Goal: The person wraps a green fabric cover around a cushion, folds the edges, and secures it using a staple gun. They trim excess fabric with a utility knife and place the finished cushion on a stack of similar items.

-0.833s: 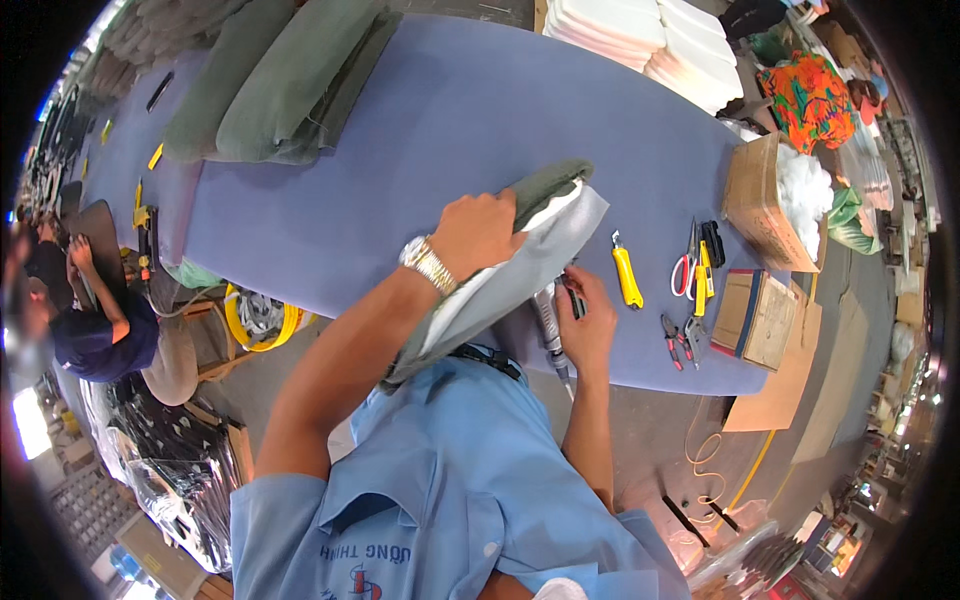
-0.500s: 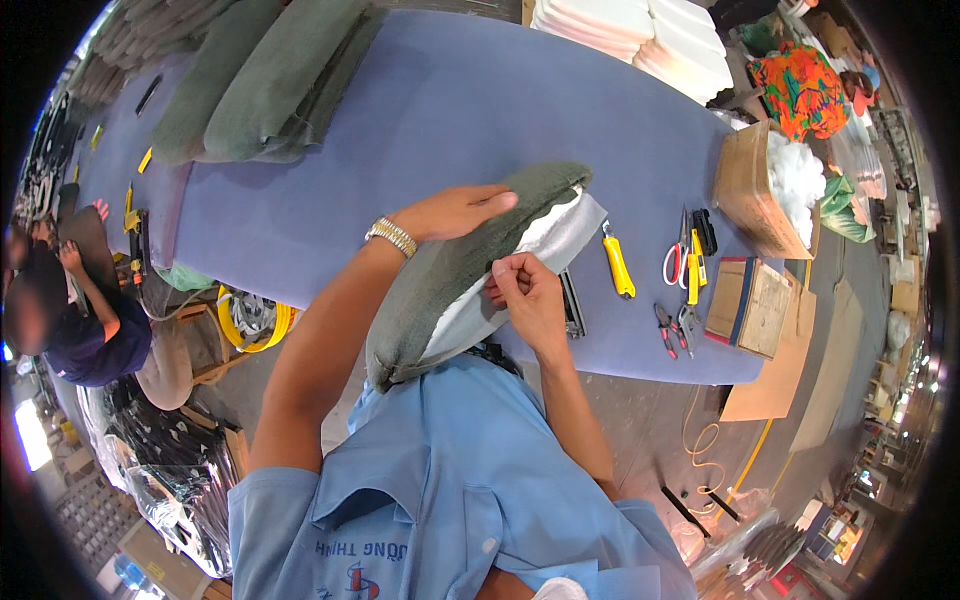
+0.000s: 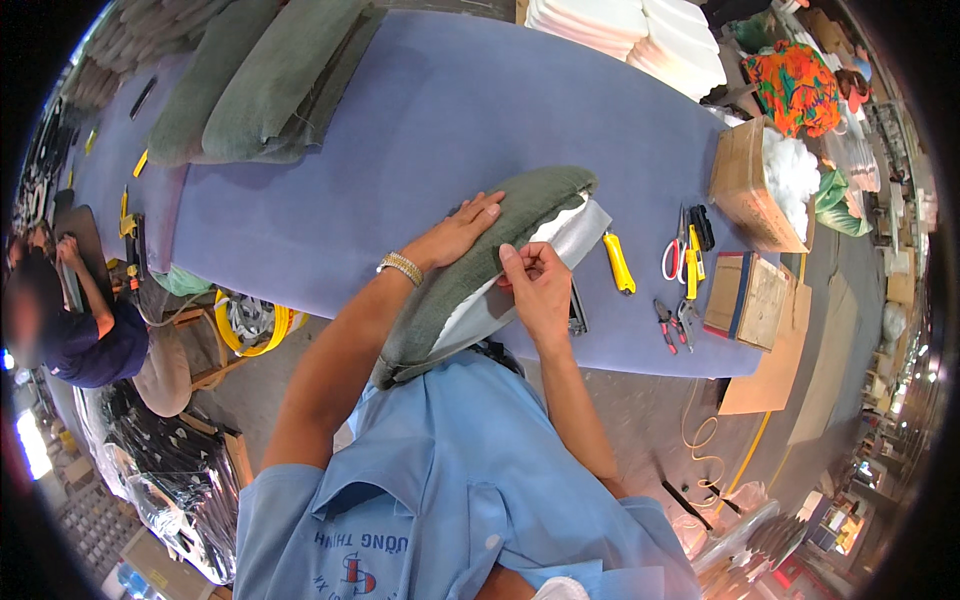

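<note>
One blue-grey counter spreads ahead; over its near edge, against the light-blue shirt, slants one grey-green cushion, probably braced there for steadiness. Of two hands, the left hand lies flat upon it, fingers loose, seemingly to steady it; the right hand curls its fingers at the white-lined opening, but whether it grips fabric I cannot tell. Rightward lie two yellow tools and one pair of scissors, likely for easy reach.
</note>
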A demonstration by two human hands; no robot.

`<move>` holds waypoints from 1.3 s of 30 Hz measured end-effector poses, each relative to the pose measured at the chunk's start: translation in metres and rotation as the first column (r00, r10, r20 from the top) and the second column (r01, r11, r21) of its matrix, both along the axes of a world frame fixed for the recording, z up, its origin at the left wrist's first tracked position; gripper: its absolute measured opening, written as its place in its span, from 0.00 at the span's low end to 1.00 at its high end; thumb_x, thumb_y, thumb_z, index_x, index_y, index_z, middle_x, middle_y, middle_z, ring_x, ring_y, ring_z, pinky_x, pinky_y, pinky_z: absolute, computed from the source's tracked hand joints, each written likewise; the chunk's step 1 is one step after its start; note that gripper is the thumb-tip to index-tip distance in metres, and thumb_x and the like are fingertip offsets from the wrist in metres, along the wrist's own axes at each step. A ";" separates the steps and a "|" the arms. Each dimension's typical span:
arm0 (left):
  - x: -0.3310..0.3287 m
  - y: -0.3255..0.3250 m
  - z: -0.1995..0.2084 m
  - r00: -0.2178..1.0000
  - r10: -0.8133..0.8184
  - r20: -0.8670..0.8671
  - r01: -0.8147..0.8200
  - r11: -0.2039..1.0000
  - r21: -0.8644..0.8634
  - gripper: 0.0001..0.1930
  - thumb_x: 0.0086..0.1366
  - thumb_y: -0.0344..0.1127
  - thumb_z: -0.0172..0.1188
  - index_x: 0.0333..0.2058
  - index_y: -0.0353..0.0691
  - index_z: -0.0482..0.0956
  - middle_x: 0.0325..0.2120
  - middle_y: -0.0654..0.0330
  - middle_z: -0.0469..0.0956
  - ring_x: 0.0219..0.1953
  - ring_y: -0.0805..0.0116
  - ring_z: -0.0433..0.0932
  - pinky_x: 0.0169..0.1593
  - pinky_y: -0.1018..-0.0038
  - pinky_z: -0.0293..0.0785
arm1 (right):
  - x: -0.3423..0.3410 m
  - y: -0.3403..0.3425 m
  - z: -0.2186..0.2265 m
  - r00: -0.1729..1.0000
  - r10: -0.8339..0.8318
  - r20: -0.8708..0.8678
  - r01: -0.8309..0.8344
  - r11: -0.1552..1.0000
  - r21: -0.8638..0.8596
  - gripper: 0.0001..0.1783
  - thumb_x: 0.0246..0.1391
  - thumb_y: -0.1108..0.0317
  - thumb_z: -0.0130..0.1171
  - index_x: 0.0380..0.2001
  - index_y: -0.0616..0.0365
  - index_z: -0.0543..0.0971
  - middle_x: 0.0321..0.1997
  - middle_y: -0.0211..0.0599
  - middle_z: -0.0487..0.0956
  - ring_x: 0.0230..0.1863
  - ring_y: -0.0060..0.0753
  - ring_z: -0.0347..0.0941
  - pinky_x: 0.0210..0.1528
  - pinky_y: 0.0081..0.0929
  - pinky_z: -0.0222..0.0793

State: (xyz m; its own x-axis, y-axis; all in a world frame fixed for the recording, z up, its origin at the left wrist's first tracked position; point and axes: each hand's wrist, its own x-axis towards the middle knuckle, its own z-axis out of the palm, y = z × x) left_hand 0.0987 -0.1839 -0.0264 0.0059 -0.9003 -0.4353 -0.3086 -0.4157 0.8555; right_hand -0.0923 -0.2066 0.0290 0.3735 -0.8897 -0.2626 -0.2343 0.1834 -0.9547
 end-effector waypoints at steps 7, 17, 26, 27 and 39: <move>0.013 -0.003 -0.009 0.996 -0.046 -0.079 0.043 0.998 -0.040 0.38 0.79 0.66 0.29 0.77 0.49 0.52 0.79 0.47 0.42 0.81 0.49 0.34 0.80 0.57 0.33 | 0.007 -0.006 -0.025 0.987 0.057 0.148 -0.059 0.998 0.004 0.24 0.72 0.54 0.58 0.24 0.57 0.69 0.19 0.28 0.73 0.21 0.19 0.74 0.23 0.24 0.69; 0.014 0.006 0.019 0.986 -0.061 -0.155 0.047 0.994 -0.096 0.38 0.81 0.60 0.35 0.77 0.38 0.47 0.78 0.42 0.43 0.80 0.47 0.39 0.79 0.60 0.39 | 0.025 -0.007 -0.041 0.918 0.085 0.388 -0.114 0.992 0.054 0.21 0.78 0.54 0.47 0.35 0.59 0.73 0.29 0.29 0.75 0.29 0.19 0.71 0.34 0.24 0.71; -0.008 0.028 0.048 0.955 -0.064 0.291 0.151 0.946 -0.286 0.38 0.78 0.49 0.49 0.75 0.31 0.49 0.74 0.34 0.52 0.76 0.34 0.51 0.76 0.51 0.51 | 0.021 -0.010 -0.033 0.928 0.105 0.358 -0.133 0.990 0.054 0.18 0.78 0.58 0.45 0.35 0.57 0.71 0.30 0.25 0.71 0.30 0.18 0.67 0.35 0.24 0.69; -0.011 0.030 0.049 0.944 -0.046 0.326 0.137 0.955 -0.262 0.38 0.78 0.49 0.49 0.74 0.30 0.49 0.73 0.33 0.53 0.75 0.33 0.52 0.75 0.50 0.53 | 0.020 -0.010 -0.032 0.929 0.114 0.353 -0.149 0.986 0.073 0.18 0.79 0.59 0.44 0.35 0.59 0.71 0.30 0.28 0.74 0.29 0.20 0.70 0.35 0.26 0.72; -0.025 0.031 0.073 0.868 -0.029 0.496 0.101 0.988 -0.119 0.40 0.74 0.47 0.56 0.73 0.29 0.51 0.70 0.34 0.61 0.71 0.34 0.61 0.73 0.54 0.61 | -0.078 0.003 -0.060 0.949 -0.113 -0.294 0.088 0.991 -0.098 0.25 0.57 0.70 0.69 0.57 0.61 0.75 0.43 0.47 0.83 0.42 0.50 0.81 0.48 0.38 0.77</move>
